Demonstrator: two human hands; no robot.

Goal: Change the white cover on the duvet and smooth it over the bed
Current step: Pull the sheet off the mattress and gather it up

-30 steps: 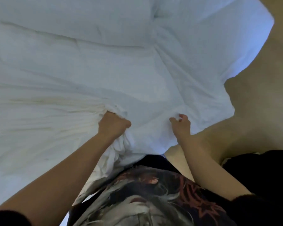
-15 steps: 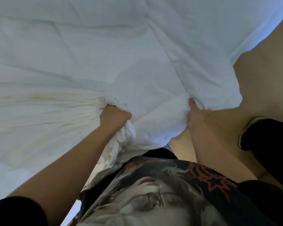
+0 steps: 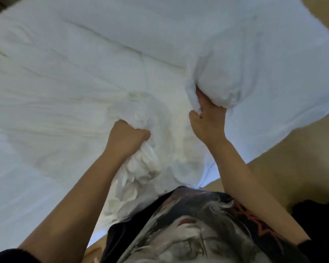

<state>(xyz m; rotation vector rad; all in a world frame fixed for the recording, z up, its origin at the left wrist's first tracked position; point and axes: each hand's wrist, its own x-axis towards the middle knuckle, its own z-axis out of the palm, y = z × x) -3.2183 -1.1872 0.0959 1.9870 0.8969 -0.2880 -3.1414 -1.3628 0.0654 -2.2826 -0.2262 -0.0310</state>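
White cotton duvet cover (image 3: 141, 177) is bunched up on the near side, right in front of me. The puffy white duvet (image 3: 235, 78) is spread away to the far side and off to the right. My left hand (image 3: 127, 137) is a tight fist around the gathered cover. My right hand (image 3: 207, 126), just right of it, has its fingers curled into a thick fold of the duvet. I reckon the trick is pinning the filling with the right while the left works the cover along in short pulls, so nothing twists. There's beige floor (image 3: 292, 158) on the right.
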